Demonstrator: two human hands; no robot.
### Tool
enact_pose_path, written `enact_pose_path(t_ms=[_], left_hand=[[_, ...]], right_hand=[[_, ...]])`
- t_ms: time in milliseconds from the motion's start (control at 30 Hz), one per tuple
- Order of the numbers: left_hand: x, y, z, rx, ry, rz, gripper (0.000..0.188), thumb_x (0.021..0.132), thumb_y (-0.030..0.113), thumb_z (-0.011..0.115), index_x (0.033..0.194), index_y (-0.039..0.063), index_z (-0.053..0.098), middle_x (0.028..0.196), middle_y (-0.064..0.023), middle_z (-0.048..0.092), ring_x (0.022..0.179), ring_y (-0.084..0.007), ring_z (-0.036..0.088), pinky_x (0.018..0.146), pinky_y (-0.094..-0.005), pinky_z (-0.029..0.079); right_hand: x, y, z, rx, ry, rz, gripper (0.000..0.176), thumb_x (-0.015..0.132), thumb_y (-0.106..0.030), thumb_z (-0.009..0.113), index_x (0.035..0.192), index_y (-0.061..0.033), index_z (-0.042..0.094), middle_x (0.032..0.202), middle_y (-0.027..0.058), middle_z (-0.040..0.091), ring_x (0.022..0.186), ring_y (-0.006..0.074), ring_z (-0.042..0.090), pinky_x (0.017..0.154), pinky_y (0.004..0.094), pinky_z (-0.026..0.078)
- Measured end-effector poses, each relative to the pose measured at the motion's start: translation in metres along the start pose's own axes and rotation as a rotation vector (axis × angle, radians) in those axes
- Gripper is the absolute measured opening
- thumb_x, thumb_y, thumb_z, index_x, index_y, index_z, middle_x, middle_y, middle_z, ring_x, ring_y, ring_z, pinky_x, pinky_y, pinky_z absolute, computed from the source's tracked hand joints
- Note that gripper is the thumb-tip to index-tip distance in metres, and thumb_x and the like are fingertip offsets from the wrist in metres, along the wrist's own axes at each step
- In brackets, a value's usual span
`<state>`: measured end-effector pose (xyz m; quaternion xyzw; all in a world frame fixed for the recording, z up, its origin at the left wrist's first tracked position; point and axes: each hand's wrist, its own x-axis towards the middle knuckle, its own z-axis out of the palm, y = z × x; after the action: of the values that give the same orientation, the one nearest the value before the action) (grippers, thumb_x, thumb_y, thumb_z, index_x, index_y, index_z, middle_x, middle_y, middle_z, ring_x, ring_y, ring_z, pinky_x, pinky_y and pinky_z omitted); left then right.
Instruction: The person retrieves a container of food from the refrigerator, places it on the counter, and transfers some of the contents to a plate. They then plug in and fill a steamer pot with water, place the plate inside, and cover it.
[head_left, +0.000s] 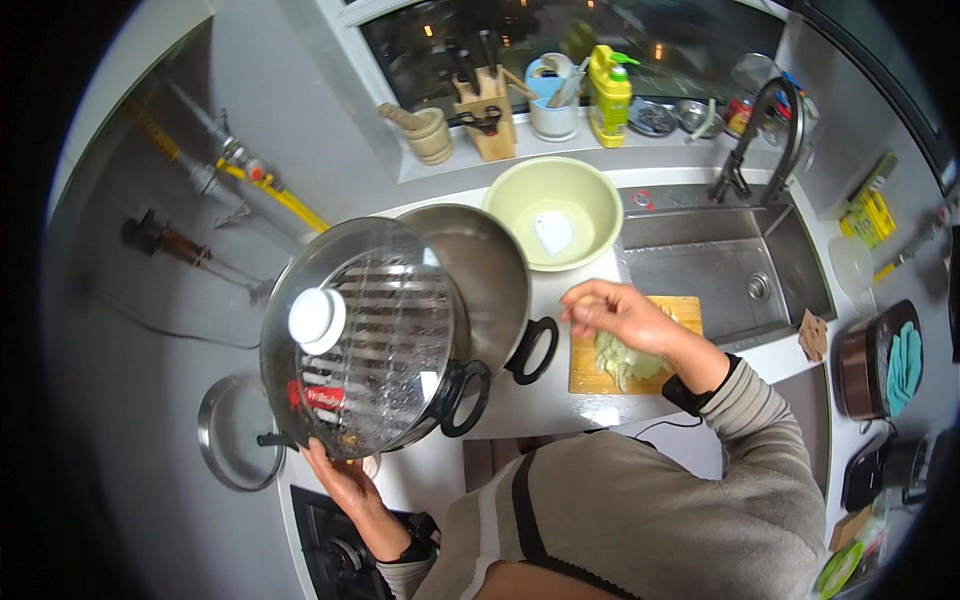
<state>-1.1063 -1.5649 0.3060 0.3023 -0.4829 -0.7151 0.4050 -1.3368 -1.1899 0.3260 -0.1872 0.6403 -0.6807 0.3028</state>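
Observation:
My left hand (345, 478) is at the near edge of a lidded metal pot (409, 444), thumb against the rim and its other fingers partly hidden below. The pot's glass lid (397, 315) has a white knob (316, 321) and is beaded with moisture. Close behind and to the right stands a wide steel pot (484, 262) without a lid; nothing shows in its visible part. My right hand (615, 311) hovers over a wooden cutting board (589, 375), fingers curled towards the thumb; whether they pinch something small is unclear. Pale cut cabbage (626, 360) lies below it on the board.
A pale green basin (510, 202) stands behind the pots. On the right are a steel sink (690, 262) and a black faucet (780, 97). A knife block (487, 112) and a yellow bottle (611, 97) line the windowsill. A gas stove (337, 551) lies near my left arm.

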Motion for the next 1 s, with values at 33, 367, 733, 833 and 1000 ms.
enact_pose_path(t_ms=[33, 367, 733, 833, 1000], left_hand=[[0.000, 0.000, 0.000, 0.000, 0.006, 0.002, 0.065, 0.084, 0.045, 0.064, 0.138, 0.017, 0.041, 0.135, -0.0090, 0.046, 0.121, -0.0287, 0.047, 0.090, -0.0509, 0.046], [-0.001, 0.005, -0.002, 0.041, -0.031, -0.039, 0.080, 0.081, 0.051, 0.065, 0.144, 0.016, 0.030, 0.144, -0.0117, 0.035, 0.130, -0.0279, 0.036, 0.102, -0.0502, 0.031], [-0.004, 0.010, 0.007, 0.088, 0.067, -0.028, 0.072, 0.083, 0.039, 0.064, 0.144, 0.018, 0.033, 0.137, -0.0071, 0.045, 0.118, -0.0258, 0.050, 0.090, -0.0425, 0.047], [-0.004, 0.010, 0.010, 0.049, -0.036, 0.025, 0.065, 0.086, 0.032, 0.060, 0.144, 0.017, 0.034, 0.138, -0.0068, 0.045, 0.123, -0.0249, 0.047, 0.094, -0.0425, 0.047], [-0.009, 0.012, 0.016, 0.080, -0.048, 0.022, 0.059, 0.085, 0.045, 0.062, 0.136, 0.023, 0.042, 0.133, -0.0042, 0.045, 0.122, -0.0275, 0.045, 0.092, -0.0512, 0.044]], right_hand=[[-0.005, 0.000, -0.012, -0.004, 0.089, -0.022, 0.025, 0.096, -0.021, 0.055, 0.114, -0.0029, 0.056, 0.098, 0.0069, 0.065, 0.085, 0.0117, 0.060, 0.077, 0.0275, 0.051], [-0.068, -0.018, -0.202, -0.686, 1.524, -0.681, 0.041, 0.084, -0.018, 0.067, 0.119, -0.0030, 0.053, 0.112, 0.0091, 0.055, 0.103, 0.0196, 0.052, 0.088, 0.0306, 0.043], [-0.053, -0.007, -0.341, -0.765, 1.424, -0.268, 0.056, 0.088, -0.051, 0.056, 0.109, 0.0003, 0.062, 0.108, 0.0232, 0.063, 0.104, 0.0354, 0.058, 0.090, 0.0399, 0.042], [-0.048, 0.000, -0.328, -0.871, 1.487, -0.469, 0.042, 0.091, -0.042, 0.056, 0.103, -0.0021, 0.063, 0.095, 0.0186, 0.067, 0.090, 0.0309, 0.063, 0.081, 0.0377, 0.046], [-0.042, 0.007, -0.315, -0.777, 1.480, -0.488, 0.039, 0.091, -0.040, 0.058, 0.103, -0.0034, 0.063, 0.089, 0.0122, 0.068, 0.085, 0.0224, 0.064, 0.077, 0.0326, 0.047]])
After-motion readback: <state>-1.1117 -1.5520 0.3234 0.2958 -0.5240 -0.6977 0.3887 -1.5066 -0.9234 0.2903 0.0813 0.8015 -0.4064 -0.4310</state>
